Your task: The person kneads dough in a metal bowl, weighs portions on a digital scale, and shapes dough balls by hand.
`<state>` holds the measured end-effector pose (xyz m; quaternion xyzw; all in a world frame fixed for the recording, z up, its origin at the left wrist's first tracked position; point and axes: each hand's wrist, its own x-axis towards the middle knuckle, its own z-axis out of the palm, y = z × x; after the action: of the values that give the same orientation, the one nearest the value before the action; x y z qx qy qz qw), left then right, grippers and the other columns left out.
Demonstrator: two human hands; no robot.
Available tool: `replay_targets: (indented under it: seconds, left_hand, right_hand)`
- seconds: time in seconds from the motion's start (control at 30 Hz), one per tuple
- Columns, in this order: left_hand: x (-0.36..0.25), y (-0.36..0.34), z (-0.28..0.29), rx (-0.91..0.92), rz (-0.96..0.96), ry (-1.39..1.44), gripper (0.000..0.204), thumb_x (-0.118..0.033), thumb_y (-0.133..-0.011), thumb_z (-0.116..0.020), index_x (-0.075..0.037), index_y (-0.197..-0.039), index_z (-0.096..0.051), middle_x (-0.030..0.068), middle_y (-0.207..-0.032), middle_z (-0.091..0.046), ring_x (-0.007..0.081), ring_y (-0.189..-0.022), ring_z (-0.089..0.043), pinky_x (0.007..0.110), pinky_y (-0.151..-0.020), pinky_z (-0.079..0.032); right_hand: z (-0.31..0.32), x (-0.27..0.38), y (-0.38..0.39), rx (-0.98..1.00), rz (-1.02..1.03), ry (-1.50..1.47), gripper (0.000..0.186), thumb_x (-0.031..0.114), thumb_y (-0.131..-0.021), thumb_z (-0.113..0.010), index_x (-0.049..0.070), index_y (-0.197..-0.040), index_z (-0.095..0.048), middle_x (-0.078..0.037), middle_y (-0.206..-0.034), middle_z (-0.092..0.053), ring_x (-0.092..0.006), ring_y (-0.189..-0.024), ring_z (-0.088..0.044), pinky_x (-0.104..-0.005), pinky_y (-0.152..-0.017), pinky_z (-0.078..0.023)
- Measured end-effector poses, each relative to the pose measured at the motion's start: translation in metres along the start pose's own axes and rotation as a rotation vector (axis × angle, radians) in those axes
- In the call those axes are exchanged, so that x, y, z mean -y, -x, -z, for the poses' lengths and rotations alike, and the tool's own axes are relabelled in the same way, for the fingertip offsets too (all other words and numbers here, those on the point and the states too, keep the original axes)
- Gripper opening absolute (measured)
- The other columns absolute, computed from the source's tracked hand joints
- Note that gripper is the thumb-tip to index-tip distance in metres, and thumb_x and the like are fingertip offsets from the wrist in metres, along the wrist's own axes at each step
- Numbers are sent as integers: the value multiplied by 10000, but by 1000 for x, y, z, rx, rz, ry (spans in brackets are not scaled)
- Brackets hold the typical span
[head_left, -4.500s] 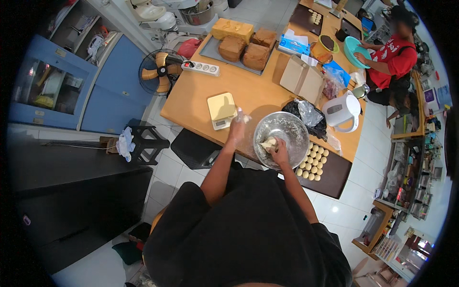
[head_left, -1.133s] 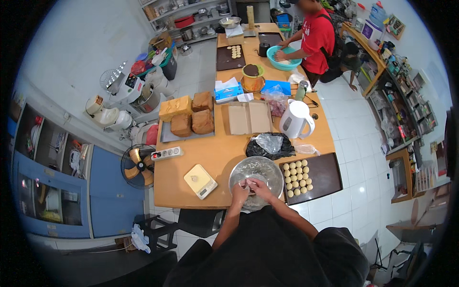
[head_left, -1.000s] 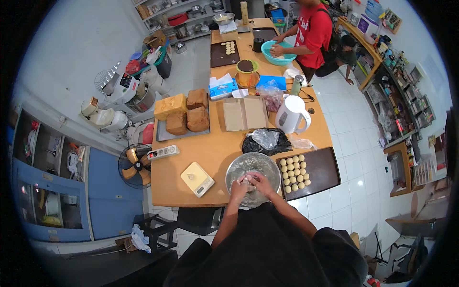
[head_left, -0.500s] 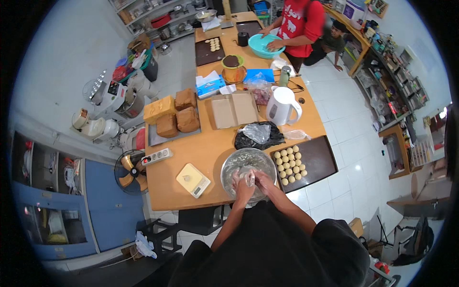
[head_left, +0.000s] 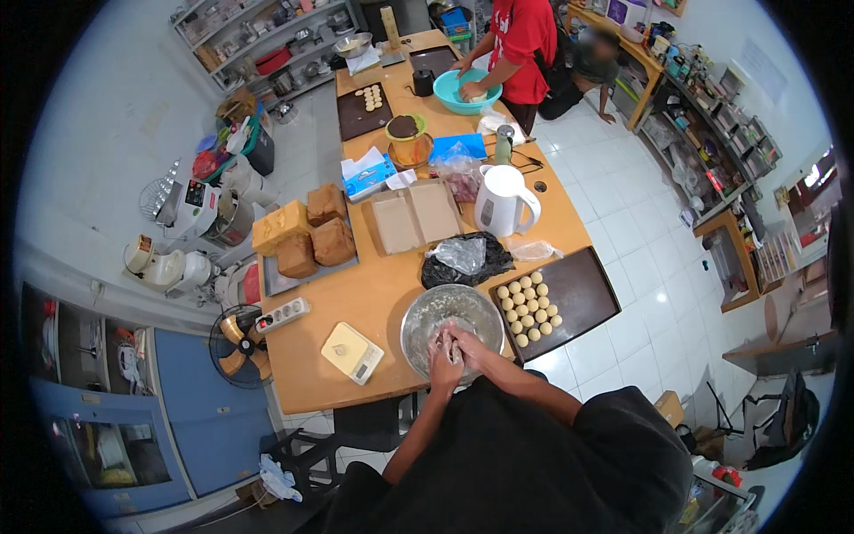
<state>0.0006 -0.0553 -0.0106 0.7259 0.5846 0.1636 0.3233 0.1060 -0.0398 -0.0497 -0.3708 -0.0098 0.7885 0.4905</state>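
Left hand (head_left: 441, 353): floury, pressed to right hand (head_left: 472, 348); contents hidden
Bowl (head_left: 421, 319): round, flour-smeared metal
Balls (head_left: 533, 305): smooth, pale

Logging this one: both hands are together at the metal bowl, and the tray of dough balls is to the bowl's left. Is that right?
Not quite: the head view shows the tray of dough balls to the bowl's right. The left hand and right hand are together at the metal bowl.
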Motion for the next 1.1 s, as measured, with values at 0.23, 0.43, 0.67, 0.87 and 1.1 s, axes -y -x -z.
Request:
replay_targets:
  seconds: [0.23, 0.43, 0.67, 0.87, 1.1]
  left_hand:
    - [-1, -10, -5, -412, 144, 113, 511, -330, -991, -387, -9, -1388, -416, 262, -1344, -449, 400, -1346, -263, 479, -1078, -263]
    - [19, -21, -23, -109, 408, 680, 430, -213, -929, -527, 43, -1273, -495, 230, -1085, -624, 294, -1004, -601, 378, -851, -474]
    - [51, -18, -16, -270, 293, 589, 273, -102, -817, -625, 0, -1063, -680, 181, -930, -702, 260, -879, -674, 353, -789, -500]
    - [27, 3, -8, 164, 97, 534, 493, -38, -786, -637, 4, -1267, -533, 173, -1177, -627, 237, -1039, -625, 337, -894, -471]
    - [32, 7, 13, 398, 658, 1105, 533, -221, -944, -551, -24, -1402, -360, 173, -1389, -461, 257, -1197, -535, 393, -954, -435]
  right_hand:
    - [13, 13, -13, -209, 176, 137, 176, 198, -934, -517, 107, -1056, -606, -16, -968, -599, -127, -895, -559, -284, -824, -472]
    - [-5, -10, -6, -146, 133, 563, 453, 348, -1003, -434, 105, -1384, -445, -73, -1282, -520, -158, -1137, -499, -344, -992, -387]
    - [11, -24, -15, -445, 564, 850, 585, 441, -996, -366, 19, -1401, -389, -154, -1258, -544, -236, -1092, -564, -340, -983, -402]
    - [44, -48, -31, -243, 198, 737, 350, 319, -961, -467, 24, -1072, -616, -169, -963, -663, -311, -958, -634, -426, -801, -478]
    - [36, -10, -1, -383, 650, 1214, 284, 243, -947, -521, -26, -920, -609, -227, -799, -635, -403, -770, -629, -426, -683, -492]
